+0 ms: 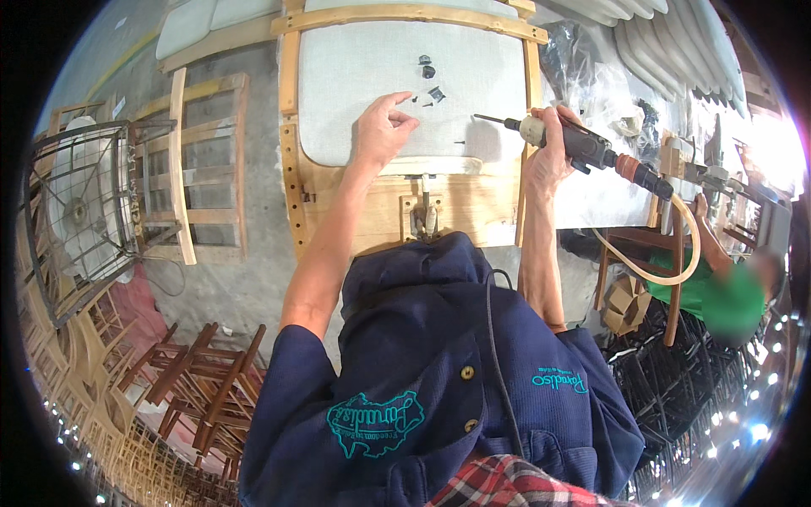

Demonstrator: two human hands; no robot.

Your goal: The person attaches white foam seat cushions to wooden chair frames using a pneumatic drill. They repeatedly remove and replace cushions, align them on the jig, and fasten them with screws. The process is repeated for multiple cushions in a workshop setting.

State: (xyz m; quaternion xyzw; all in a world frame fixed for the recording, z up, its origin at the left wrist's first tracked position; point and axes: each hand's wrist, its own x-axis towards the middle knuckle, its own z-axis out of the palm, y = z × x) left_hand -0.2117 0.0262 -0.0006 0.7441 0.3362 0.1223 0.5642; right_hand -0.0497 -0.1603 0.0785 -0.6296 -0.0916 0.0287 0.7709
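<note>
My left hand hovers over a light grey fabric-covered panel, thumb and forefinger apart, with nothing seen between them. Close to its fingertips lie a small black bracket and a dark screw. Farther up the panel are two more small black pieces. Another screw rests nearer to me. Wrapped round a power screwdriver is my right hand; the tool's long thin bit points left above the panel's right side, touching nothing. A tan hose runs from its back end.
A wooden frame surrounds the panel, with a metal toggle clamp at its near side. Grey panels are stacked at far right beside clear plastic. A fan and wooden racks stand left. Another person in green works at right.
</note>
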